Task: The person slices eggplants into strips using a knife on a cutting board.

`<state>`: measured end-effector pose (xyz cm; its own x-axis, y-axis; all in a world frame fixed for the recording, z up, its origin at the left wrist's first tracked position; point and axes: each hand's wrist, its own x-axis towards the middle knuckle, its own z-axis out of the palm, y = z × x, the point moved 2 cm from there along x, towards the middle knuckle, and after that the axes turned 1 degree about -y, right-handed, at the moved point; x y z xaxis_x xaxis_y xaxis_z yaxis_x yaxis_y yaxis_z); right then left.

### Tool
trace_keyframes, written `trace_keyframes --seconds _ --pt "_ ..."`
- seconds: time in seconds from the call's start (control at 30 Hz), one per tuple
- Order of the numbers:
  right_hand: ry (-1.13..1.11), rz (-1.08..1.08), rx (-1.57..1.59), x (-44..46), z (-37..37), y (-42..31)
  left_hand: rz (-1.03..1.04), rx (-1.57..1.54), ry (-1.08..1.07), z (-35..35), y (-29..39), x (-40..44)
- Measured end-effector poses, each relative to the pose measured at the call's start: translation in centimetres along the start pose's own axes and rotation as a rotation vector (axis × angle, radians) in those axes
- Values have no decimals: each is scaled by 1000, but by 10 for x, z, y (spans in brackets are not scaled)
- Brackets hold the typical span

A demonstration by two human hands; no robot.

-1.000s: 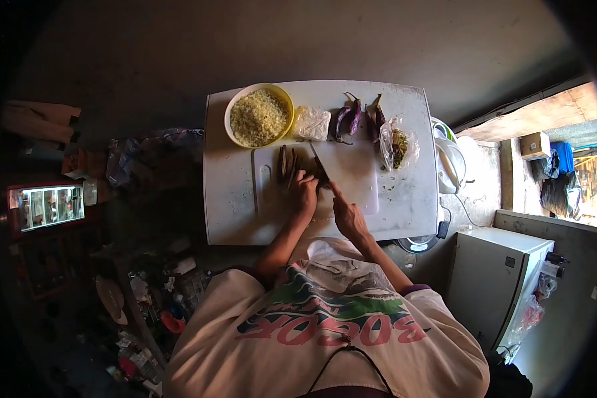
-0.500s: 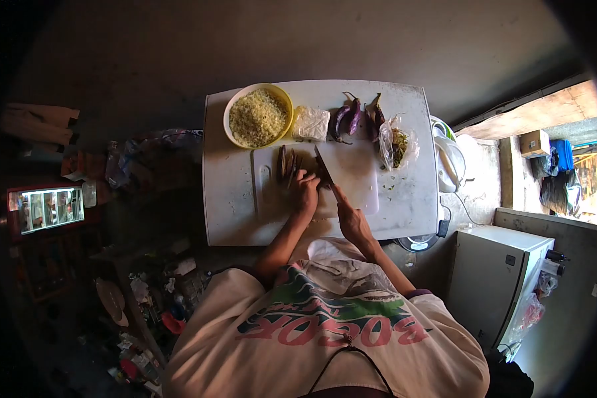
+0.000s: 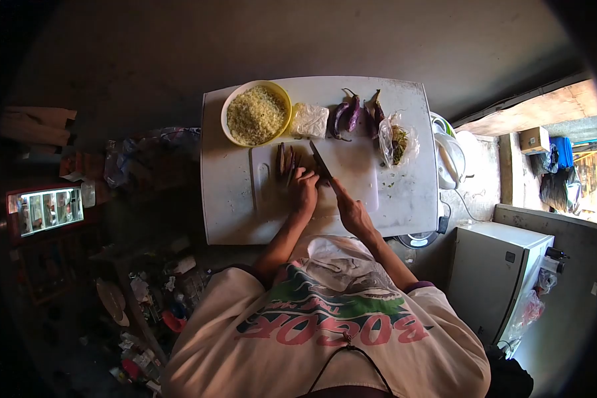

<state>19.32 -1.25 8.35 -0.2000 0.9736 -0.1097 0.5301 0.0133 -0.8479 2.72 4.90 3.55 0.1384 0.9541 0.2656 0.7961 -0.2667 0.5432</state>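
Observation:
My right hand [image 3: 355, 216] is wrapped round the handle of a knife [image 3: 321, 160], whose long dark blade points away from me and slightly left. My left hand [image 3: 304, 190] is close to the blade, its fingers bent down over a piece of eggplant on the white cutting board [image 3: 361, 169]; the fingers and blade partly hide this piece. Just beyond the left fingertips lie long cut eggplant strips [image 3: 285, 159]. Several whole purple eggplants [image 3: 353, 117] rest on the table past the board.
A yellow bowl [image 3: 287, 103] full of pale chopped food stands at the table's far left. Beside it lies a white block in clear plastic [image 3: 310, 121]. An open plastic bag with greenish bits [image 3: 399, 142] sits on the right. A white cabinet [image 3: 494, 275] stands at lower right.
The knife and my right hand have shifted slightly, with the blade tip a little further left and away from me. My left hand stays at the eggplant.

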Motion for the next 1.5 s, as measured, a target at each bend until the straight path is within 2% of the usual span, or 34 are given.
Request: trace_keyframes --seconds 0.03,0.17,0.23,0.47,0.53,0.57,0.63,0.83,0.97,1.07,1.13,1.23,1.37,1.43,1.5 --pt "-47 125 -35 0 1 -2 -12 -26 1 1 1 0" --pt "-73 99 -66 14 9 3 1 -11 10 -1 0 0" --pt "-22 18 -66 21 10 3 -13 -33 28 -2 4 0" --pt "14 43 -80 16 10 -10 2 -13 8 0 -2 1" --pt "-76 181 -147 4 5 -17 -159 -131 -56 -13 9 2" --pt "-81 179 -151 -3 2 -20 -164 -133 -53 -9 7 1" --pt "-62 181 -141 -12 -1 -24 -22 -14 25 0 -1 -1" --pt "-50 214 -186 -2 4 -22 -22 7 -39 7 -9 -4" --pt "-52 215 -192 9 9 -17 -11 6 -8 -2 -1 -1" --pt "-44 203 -234 15 11 -16 -20 64 -94 -5 0 -2" --pt "-2 143 -175 16 7 -17 20 27 4 -3 2 1" --pt "-16 139 -122 14 8 -9 -57 -7 -66 -5 5 2" --pt "-29 134 -46 -4 3 -9 -46 -39 -57 -3 4 3" --pt "8 70 -16 -13 0 -12 11 -33 77 0 2 2" --pt "23 48 -17 -13 0 -11 11 -36 57 -1 3 1"
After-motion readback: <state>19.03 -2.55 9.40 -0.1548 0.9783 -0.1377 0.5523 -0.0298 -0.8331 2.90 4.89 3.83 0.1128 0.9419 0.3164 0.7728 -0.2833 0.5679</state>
